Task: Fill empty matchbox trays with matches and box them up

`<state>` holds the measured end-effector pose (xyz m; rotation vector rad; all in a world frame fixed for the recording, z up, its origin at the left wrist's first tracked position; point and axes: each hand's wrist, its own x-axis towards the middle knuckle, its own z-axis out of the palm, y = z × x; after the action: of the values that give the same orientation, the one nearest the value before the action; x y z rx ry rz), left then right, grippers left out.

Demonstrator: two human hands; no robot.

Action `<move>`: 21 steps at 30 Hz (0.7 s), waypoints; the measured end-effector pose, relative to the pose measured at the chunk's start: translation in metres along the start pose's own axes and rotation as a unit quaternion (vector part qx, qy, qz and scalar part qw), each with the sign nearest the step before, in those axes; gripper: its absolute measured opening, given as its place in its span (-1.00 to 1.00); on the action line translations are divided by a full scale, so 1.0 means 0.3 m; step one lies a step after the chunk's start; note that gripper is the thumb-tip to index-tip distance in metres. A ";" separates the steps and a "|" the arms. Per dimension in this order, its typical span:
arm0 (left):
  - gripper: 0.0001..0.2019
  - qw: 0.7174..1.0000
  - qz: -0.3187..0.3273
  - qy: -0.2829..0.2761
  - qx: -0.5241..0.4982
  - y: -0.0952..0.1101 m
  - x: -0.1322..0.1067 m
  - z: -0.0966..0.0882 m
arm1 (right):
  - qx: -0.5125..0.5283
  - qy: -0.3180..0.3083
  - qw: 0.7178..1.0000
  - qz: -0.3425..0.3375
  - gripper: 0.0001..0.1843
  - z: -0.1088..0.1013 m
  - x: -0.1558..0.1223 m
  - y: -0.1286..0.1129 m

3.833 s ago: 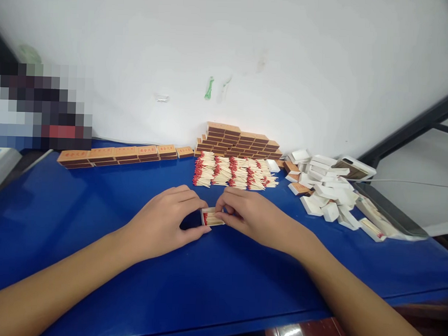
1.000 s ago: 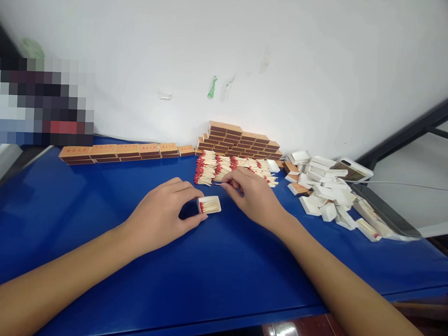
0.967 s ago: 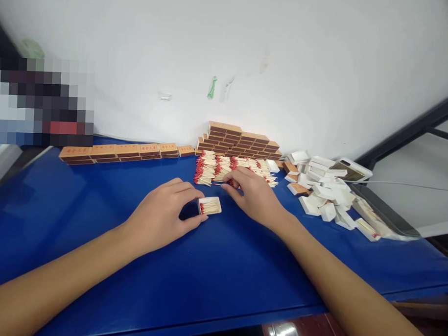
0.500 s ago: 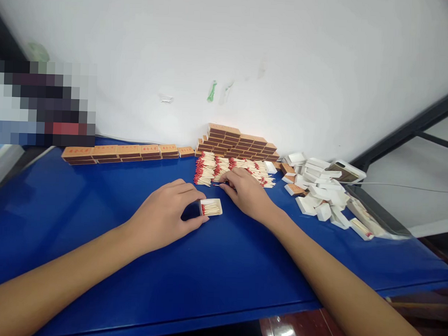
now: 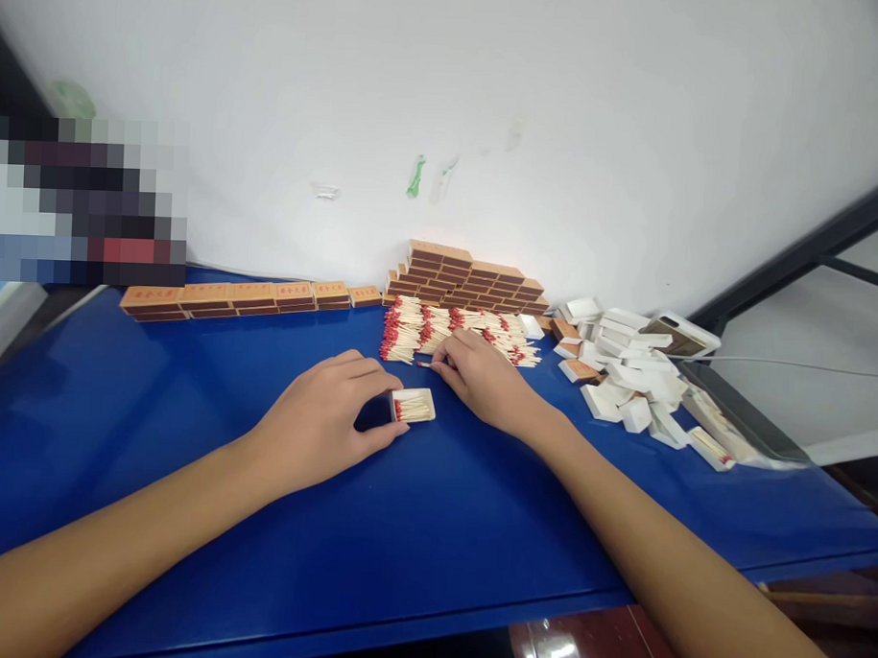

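Thumb and fingers of my left hand grip the near and far sides of a white matchbox tray, which rests on the blue table. Several red-headed matches lie inside it, heads to the left. My right hand is in a pinch just right of and beyond the tray, with a match at its fingertips, its red head pointing left. Right behind that hand lies a wide heap of loose matches, partly hidden by the fingers.
Stacked brown matchboxes stand against the wall, with a row of matchboxes running left. On the right lie piled white trays, one filled tray, a phone with a cable and a dark bin.
My right hand has shifted very slightly, and a little more of the match at its fingertips shows. The left hand and the tray have stayed in place.
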<state>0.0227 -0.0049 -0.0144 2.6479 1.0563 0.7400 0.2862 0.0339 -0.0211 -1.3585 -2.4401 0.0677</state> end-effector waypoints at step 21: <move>-0.75 1.000 0.001 0.011 0.008 -0.017 0.001 0.005 | 0.062 -0.016 0.995 -0.080 -0.90 -0.042 -0.068 -0.142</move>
<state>0.0207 -0.0008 -0.0174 2.6608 1.0696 0.7664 0.2655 -0.0076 -0.0060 -1.1144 -2.5164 0.2000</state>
